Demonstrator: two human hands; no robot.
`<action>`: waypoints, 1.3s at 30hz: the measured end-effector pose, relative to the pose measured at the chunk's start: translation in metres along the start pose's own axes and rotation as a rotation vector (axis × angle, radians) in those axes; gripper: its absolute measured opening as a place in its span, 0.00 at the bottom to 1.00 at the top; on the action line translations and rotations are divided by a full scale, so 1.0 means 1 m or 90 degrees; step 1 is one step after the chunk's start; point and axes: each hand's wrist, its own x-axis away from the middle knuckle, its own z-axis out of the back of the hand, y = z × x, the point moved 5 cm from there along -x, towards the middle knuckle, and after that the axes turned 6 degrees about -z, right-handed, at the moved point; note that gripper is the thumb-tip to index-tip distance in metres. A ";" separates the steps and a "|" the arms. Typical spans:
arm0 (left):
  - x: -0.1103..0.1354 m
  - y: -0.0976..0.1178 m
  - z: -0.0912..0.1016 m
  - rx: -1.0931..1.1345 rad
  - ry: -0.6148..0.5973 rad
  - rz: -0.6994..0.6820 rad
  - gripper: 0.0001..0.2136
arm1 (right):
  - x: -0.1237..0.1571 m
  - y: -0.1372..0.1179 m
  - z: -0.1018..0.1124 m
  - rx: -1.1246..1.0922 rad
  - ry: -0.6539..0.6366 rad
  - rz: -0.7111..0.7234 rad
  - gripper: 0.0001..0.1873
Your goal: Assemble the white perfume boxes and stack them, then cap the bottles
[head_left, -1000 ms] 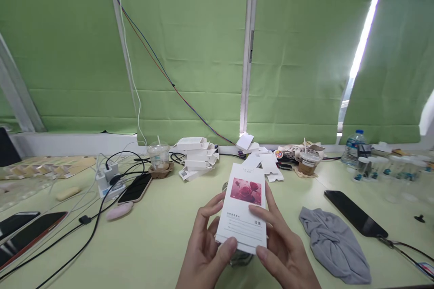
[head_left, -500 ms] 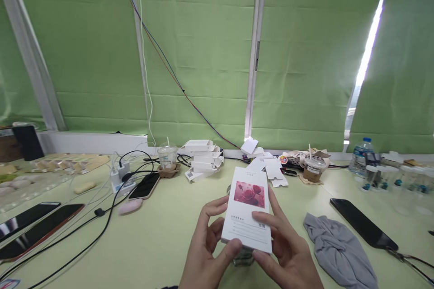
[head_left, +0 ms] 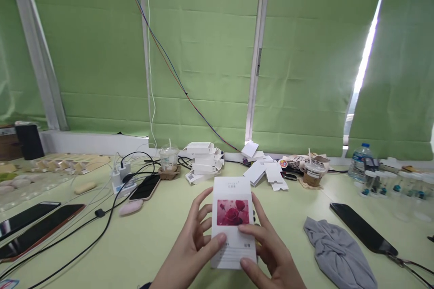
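Both my hands hold a flat white carton [head_left: 232, 216] with a red rose picture, upright over the pale green table [head_left: 159, 239]. My left hand [head_left: 190, 246] grips its left edge, thumb pressed on the front. My right hand [head_left: 269, 250] grips the right edge, thumb across the lower front. Whatever lies under the carton is hidden.
A grey cloth [head_left: 339, 257] and a black phone [head_left: 362, 233] lie to the right. Stacked white boxes [head_left: 203, 160], loose flat cartons [head_left: 264, 172] and two drink cups [head_left: 168, 159] stand at the back. Cables [head_left: 101, 216], chargers and phones [head_left: 37, 228] cover the left. Small bottles [head_left: 389, 185] stand far right.
The carton has come closer and lower in my hands and now stands straight, no longer tilted. My thumbs have shifted on its front. The view has turned slightly left.
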 end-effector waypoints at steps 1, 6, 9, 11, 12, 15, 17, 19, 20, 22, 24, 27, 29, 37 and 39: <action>0.000 0.000 0.003 -0.006 -0.002 0.002 0.35 | 0.000 0.004 -0.001 0.009 -0.003 0.010 0.18; 0.002 0.002 0.016 -0.055 0.016 -0.020 0.27 | -0.002 0.020 -0.008 0.106 -0.035 0.058 0.21; 0.003 -0.001 0.029 -0.097 0.019 -0.019 0.26 | -0.003 0.019 -0.009 0.141 -0.033 0.086 0.22; 0.003 -0.005 0.042 -0.121 0.029 -0.011 0.28 | -0.006 0.015 -0.002 0.148 -0.004 0.074 0.21; 0.002 -0.008 0.048 -0.136 0.032 -0.006 0.27 | -0.008 0.013 0.004 0.153 0.017 0.054 0.20; -0.001 -0.017 0.066 -0.191 0.021 0.020 0.27 | -0.017 0.010 0.034 0.194 0.109 -0.015 0.17; -0.003 -0.023 0.076 -0.230 0.015 0.031 0.25 | -0.023 0.014 0.058 0.225 0.169 -0.053 0.17; -0.006 -0.027 0.084 -0.267 0.030 0.028 0.23 | -0.029 0.024 0.082 0.248 0.198 -0.102 0.18; -0.007 -0.029 0.088 -0.283 0.039 0.026 0.22 | -0.032 0.032 0.091 0.255 0.199 -0.130 0.18; -0.009 -0.034 0.092 -0.306 0.055 0.026 0.21 | -0.035 0.049 0.107 0.260 0.194 -0.179 0.18; -0.011 -0.040 0.094 -0.316 0.056 0.036 0.20 | -0.035 0.065 0.116 0.257 0.182 -0.216 0.17; -0.013 -0.051 0.097 -0.322 0.049 0.046 0.17 | -0.035 0.082 0.121 0.269 0.157 -0.250 0.16; -0.014 -0.056 0.100 -0.331 0.046 0.043 0.16 | -0.035 0.089 0.122 0.289 0.149 -0.262 0.15; -0.019 -0.053 0.106 -0.382 0.117 -0.010 0.19 | -0.034 0.093 0.129 0.303 0.112 -0.316 0.16; -0.019 -0.051 0.108 -0.389 0.152 -0.021 0.21 | -0.032 0.088 0.134 0.317 0.113 -0.334 0.17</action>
